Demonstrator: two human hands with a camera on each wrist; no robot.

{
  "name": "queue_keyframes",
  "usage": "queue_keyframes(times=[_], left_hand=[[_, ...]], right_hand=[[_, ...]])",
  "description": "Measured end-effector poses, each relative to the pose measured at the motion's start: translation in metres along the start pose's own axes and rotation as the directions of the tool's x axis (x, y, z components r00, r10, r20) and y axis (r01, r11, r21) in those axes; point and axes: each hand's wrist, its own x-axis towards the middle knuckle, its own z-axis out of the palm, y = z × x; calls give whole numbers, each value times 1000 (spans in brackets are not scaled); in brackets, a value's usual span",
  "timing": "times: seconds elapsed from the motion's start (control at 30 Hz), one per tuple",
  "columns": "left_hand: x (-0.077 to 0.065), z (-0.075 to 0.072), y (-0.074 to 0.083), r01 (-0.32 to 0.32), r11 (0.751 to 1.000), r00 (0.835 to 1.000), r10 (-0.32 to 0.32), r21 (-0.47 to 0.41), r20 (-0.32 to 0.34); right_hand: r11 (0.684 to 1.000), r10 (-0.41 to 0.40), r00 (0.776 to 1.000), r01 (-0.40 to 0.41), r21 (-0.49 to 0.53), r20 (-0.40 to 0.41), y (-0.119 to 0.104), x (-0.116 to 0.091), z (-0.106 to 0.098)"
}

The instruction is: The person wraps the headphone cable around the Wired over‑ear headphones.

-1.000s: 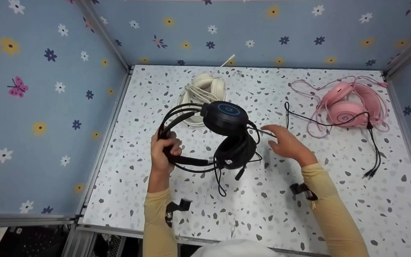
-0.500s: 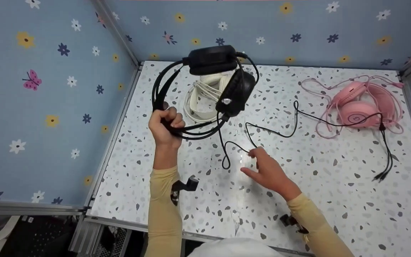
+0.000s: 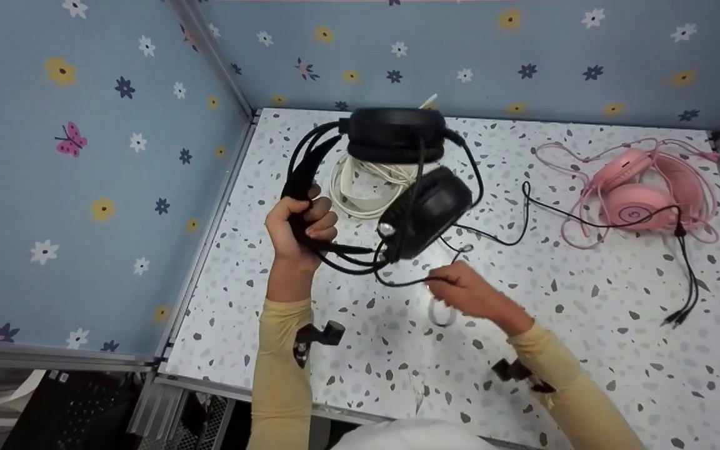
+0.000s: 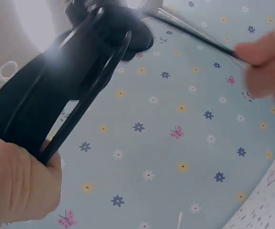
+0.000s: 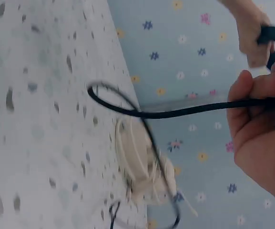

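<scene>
Left of centre in the head view, the left hand (image 3: 300, 228) has its fingers curled round the headband (image 3: 299, 187) of the black over-ear headset (image 3: 433, 209), which hangs in the air above the worktop (image 3: 388, 365) at the middle of the frame. That grip looks sound: the ear cups swing free to the right, so a steady wrist should matter more than a harder squeeze. Below the ear cups, near centre, lies the white headset (image 3: 360, 203) with its coiled cord; the black one is best held high enough not to snag it.

Just right of centre, the right hand (image 3: 469, 290) pinches the black cable (image 3: 407, 284) with its fingers pressed together; the right wrist view shows the cord running in between them. Gathering seems to be the step in hand, and it would go best in even, loose turns, without tugging where the cord enters the ear cup. A small loop hangs beside the hand and should be eased out before it knots.

Further right, the cord runs across the pink headset (image 3: 638, 203) to a splitter (image 3: 680, 230), its plugs (image 3: 679, 317) lying at the lower right. A slow, lifting draw would likely free it there; a sharp pull could hook the pink wires.
</scene>
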Motion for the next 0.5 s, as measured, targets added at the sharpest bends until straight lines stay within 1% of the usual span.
queue_keyframes(times=[0.03, 0.07, 0.1, 0.13, 0.17, 0.2, 0.23, 0.27, 0.33, 0.37, 0.4, 0.43, 0.47, 0.5], left_hand=[[-2, 1, 1, 38, 999, 999, -38, 6, 25], [-5, 2, 1, 75, 997, 996, -76, 9, 50], [-7, 3, 1, 113, 994, 991, -113, 12, 71], [-10, 4, 1, 146, 989, 985, -147, 20, 93], [-13, 5, 0, 177, 984, 977, -179, 28, 117], [-16, 6, -1, 206, 977, 968, -211, 44, 140], [-19, 7, -3, 228, 971, 959, -237, 72, 158], [-21, 7, -5, 242, 964, 952, -258, 110, 167], [-24, 8, -10, 240, 942, 943, -284, 234, 175], [-24, 7, -13, 232, 921, 941, -294, 313, 168], [-24, 7, -16, 219, 891, 942, -299, 397, 150], [-23, 6, -20, 207, 852, 946, -300, 481, 125], [-21, 5, -25, 196, 801, 950, -298, 565, 92], [-18, 3, -30, 185, 740, 955, -290, 647, 59]], right_hand=[[998, 60, 998, -60, 20, 5, 4, -5, -15], [993, 101, 995, -101, 59, 17, 10, -10, -32], [983, 152, 988, -155, 98, 35, 15, -14, -49], [968, 182, 981, -191, 161, 68, 21, -17, -65], [949, 194, 974, -216, 228, 113, 26, -20, -80], [921, 194, 965, -240, 308, 175, 30, -22, -94], [892, 181, 952, -265, 366, 248, 34, -22, -106], [872, 174, 936, -292, 394, 307, 35, -22, -117], [848, 207, 906, -354, 394, 369, 29, -18, -134], [845, 245, 898, -383, 374, 367, 24, -14, -139], [844, 305, 891, -416, 337, 337, 16, -9, -144], [838, 373, 883, -452, 306, 283, 7, -3, -149], [820, 444, 869, -492, 293, 217, -3, 3, -152], [799, 500, 851, -524, 294, 158, -13, 10, -156]])
